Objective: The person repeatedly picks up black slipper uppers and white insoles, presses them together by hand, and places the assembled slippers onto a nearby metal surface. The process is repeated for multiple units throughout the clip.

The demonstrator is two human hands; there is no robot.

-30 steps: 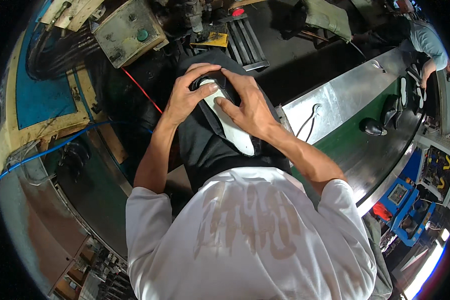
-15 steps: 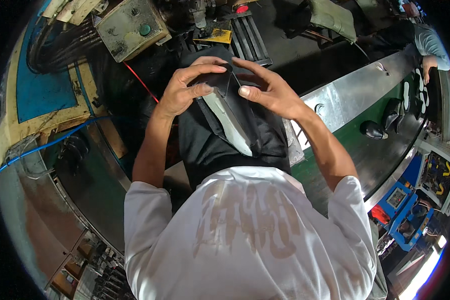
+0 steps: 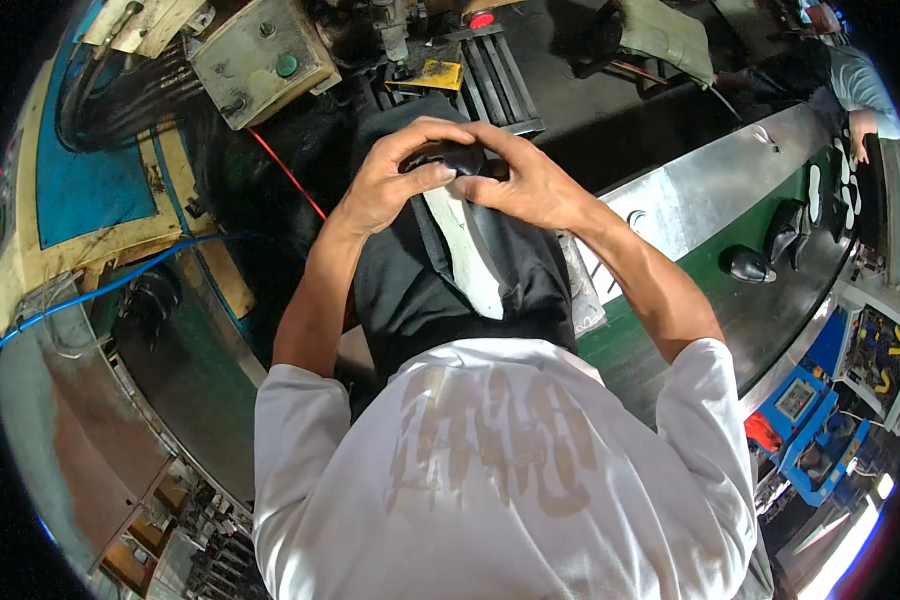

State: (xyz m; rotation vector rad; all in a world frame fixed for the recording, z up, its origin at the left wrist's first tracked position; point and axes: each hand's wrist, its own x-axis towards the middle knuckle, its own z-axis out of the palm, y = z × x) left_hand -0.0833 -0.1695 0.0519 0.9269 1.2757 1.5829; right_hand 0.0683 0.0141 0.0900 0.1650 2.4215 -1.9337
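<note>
A black shoe upper point(image 3: 456, 158) rests over my lap, its far end between my two hands. Along its underside lies a long white insole board point(image 3: 470, 255), pointing toward me. My left hand point(image 3: 395, 168) curls round the far end from the left, thumb pressing by the insole's tip. From the other side my right hand point(image 3: 522, 180) grips the same end, its thumb close to the left one. The fingertips of both hands meet over the far rim and are partly hidden behind the black material.
Black shoes point(image 3: 748, 262) and several white insoles point(image 3: 815, 195) lie on the green belt to the right. A person's hand point(image 3: 860, 125) reaches there. A control box with a green button point(image 3: 287, 66) stands at the upper left; a blue hose point(image 3: 120, 278) crosses below it.
My hands have come closer together and now close round the far end of the shoe upper. Its black edges there are folded in. The other person's hand has shifted slightly.
</note>
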